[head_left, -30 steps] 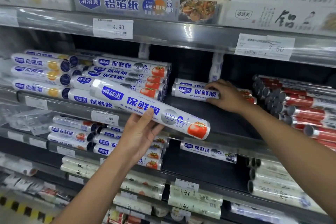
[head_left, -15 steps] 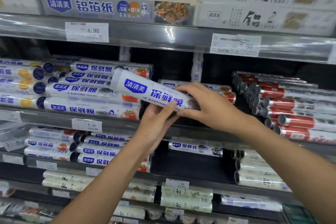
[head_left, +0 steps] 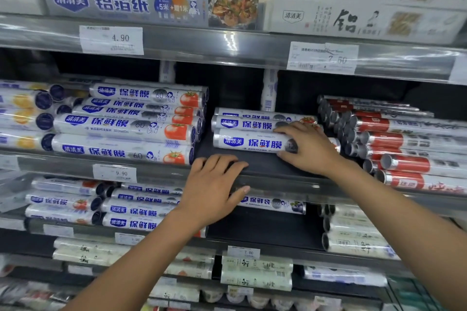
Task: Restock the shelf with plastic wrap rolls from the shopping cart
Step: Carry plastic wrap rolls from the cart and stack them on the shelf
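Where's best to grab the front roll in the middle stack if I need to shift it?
Round its middle, from the front and above: the front roll lies sideways, long side facing out, other rolls close behind. The right hand holds its right end.

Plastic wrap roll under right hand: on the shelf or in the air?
On the shelf: roll lies flat on it, right hand holding its end.

Roll [head_left: 252,143] on shelf [head_left: 265,166], right of stack [head_left: 121,131]

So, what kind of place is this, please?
Most likely a supermarket aisle: the shelf rails carry price tags such as 4.90, identical plastic wrap rolls lie stacked in rows, and boxed aluminium foil sits above.
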